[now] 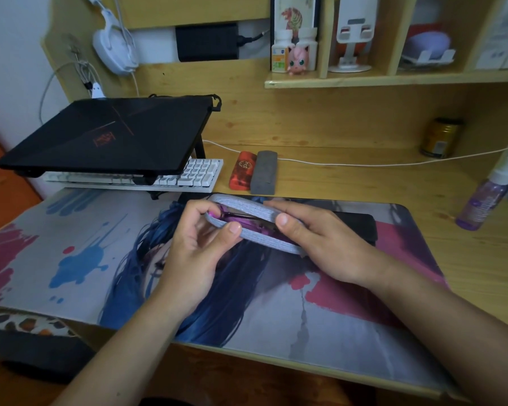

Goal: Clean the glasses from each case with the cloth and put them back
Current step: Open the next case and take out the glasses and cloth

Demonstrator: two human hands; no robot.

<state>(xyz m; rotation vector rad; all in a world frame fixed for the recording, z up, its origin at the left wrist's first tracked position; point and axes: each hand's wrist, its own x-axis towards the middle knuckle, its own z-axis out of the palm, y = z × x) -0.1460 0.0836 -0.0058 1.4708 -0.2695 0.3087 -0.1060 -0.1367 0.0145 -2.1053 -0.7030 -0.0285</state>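
Both hands share the grip on one pale grey fabric-covered glasses case, held just above the printed desk mat: the left hand curls round its near-left end with the thumb pressed on the lower edge, and the right hand wraps the right end with its thumb on the lid's rim. That case is parted only a little, the lid tilted up from the base, and through the narrow slit shows something purple and glossy, which looks like the glasses inside, though too little is visible to be sure. Whether the case is being opened or closed I cannot tell from this one view. Behind the hands, on the wooden tabletop, lie two more cases touching side by side, both closed: a red-orange hard case and a dark grey felt-like case; what they hold is hidden. A flat black thing lies on the mat just behind the right hand; it may be the cloth or a fourth case, and I cannot say which. A clear purple spray bottle stands near the mat's right edge. By my reading the job is at an early or middle point, with at least the two closed cases possibly still to do.
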